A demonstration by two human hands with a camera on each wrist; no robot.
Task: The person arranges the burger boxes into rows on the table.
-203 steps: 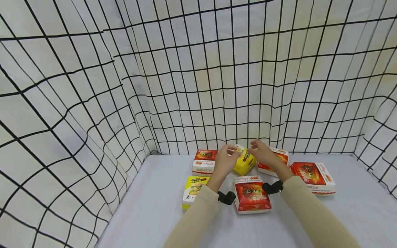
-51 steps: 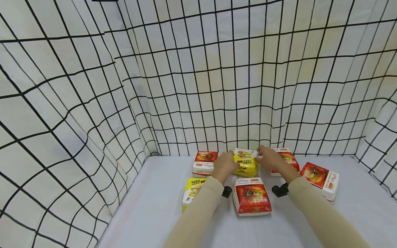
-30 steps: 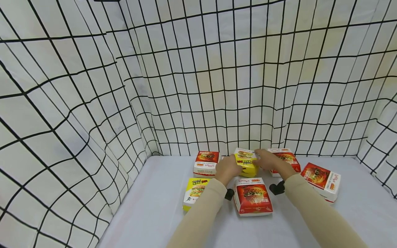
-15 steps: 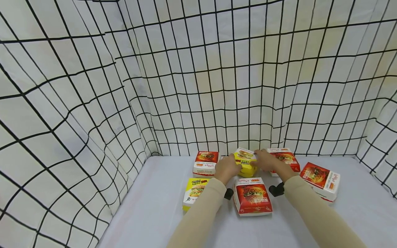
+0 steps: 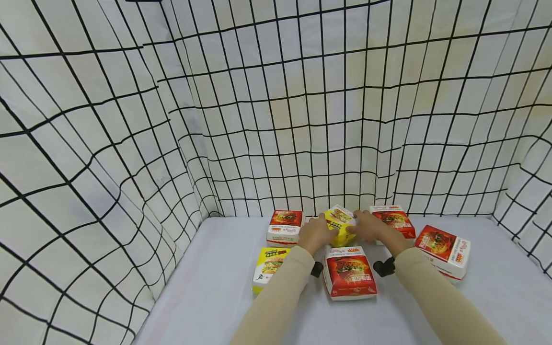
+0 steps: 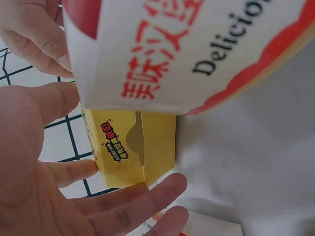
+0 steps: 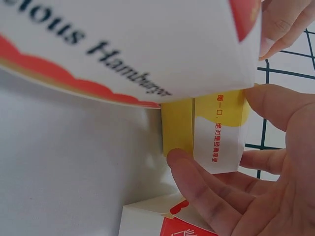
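Note:
A yellow burger box (image 5: 340, 221) sits tilted in the back row on the white table (image 5: 224, 268). My left hand (image 5: 316, 233) holds its left side and my right hand (image 5: 367, 227) its right side. In the left wrist view the yellow burger box (image 6: 133, 152) lies between the thumb and fingers of my left hand (image 6: 44, 187). The right wrist view shows the yellow burger box (image 7: 216, 132) between the thumb and fingers of my right hand (image 7: 266, 196). A red-and-white burger box (image 5: 350, 272) lies just in front of both wrists, and the same red-and-white box (image 6: 187, 44) (image 7: 128, 44) fills the top of both wrist views.
Red boxes stand at the back left (image 5: 284, 225), back right (image 5: 394, 219) and far right (image 5: 444, 245). A second yellow box (image 5: 269, 265) lies under my left forearm. Grid-patterned cloth walls (image 5: 129, 143) close in the left, back and right sides.
The yellow box, held up earlier, has come down into the back row and now tilts between my hands. My right hand has shifted slightly left along it.

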